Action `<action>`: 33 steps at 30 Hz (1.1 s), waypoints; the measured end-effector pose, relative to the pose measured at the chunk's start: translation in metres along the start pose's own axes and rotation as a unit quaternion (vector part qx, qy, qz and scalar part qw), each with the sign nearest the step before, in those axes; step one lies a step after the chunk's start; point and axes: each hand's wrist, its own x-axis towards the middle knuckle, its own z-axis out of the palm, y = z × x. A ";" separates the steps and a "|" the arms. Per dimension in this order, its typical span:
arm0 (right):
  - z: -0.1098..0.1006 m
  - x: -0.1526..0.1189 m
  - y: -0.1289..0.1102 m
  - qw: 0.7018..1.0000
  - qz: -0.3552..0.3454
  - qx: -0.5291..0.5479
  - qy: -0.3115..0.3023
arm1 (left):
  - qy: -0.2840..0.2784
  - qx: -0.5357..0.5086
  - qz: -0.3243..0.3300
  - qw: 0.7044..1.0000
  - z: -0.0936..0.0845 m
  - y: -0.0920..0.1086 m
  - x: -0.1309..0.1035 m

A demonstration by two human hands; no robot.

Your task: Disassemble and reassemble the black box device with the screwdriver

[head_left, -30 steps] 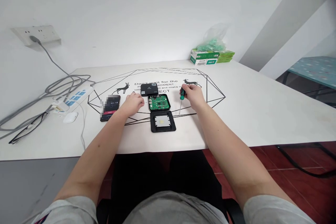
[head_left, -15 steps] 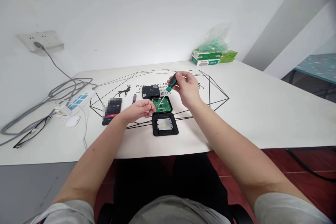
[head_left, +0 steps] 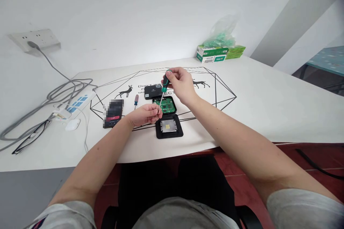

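My right hand (head_left: 181, 85) grips the black-and-green handle of a screwdriver (head_left: 166, 81), its shaft slanting down and left. At the shaft's lower end, the fingers of my left hand (head_left: 145, 115) are pinched together; whatever lies between them is too small to make out. Just right of that pinch is a green circuit board (head_left: 168, 106) in an open black case. Nearer me lies a black square cover (head_left: 176, 135) with a silver metal plate (head_left: 173, 126) on its inner face. Behind the board sits a flat black box (head_left: 150, 92), partly hidden by my right hand and the screwdriver.
Left of the board lie a second screwdriver (head_left: 136, 99) and a phone (head_left: 114, 112). Farther left are a power strip (head_left: 82, 102), grey cables (head_left: 57, 96), a white earbud case (head_left: 72, 125) and glasses (head_left: 30, 137). Green boxes (head_left: 213, 50) with a plastic bag (head_left: 223, 34) stand back right.
My right hand has moved left and tilted the screwdriver more upright. Its tip has come from over the board to the fingertips of my left hand.
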 end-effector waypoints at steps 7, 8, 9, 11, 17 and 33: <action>-0.004 -0.003 0.009 0.999 0.006 -0.047 0.021 | 0.005 0.019 0.015 1.000 0.000 -0.005 0.004; -0.004 -0.003 0.010 0.998 0.012 -0.052 0.026 | 0.007 0.021 0.016 1.000 0.000 -0.005 0.004; -0.004 -0.003 0.011 0.998 0.020 -0.055 0.031 | 0.008 0.022 0.016 1.000 -0.001 -0.006 0.005; -0.005 -0.002 0.013 0.997 0.040 -0.052 0.043 | 0.006 0.019 0.016 1.000 -0.001 -0.006 0.005; -0.007 0.002 0.021 0.991 0.099 -0.026 0.090 | 0.007 0.002 0.017 1.000 -0.001 -0.006 0.004; -0.014 -0.001 0.030 0.983 0.154 0.013 0.099 | -0.009 0.011 0.031 0.999 -0.004 -0.011 0.006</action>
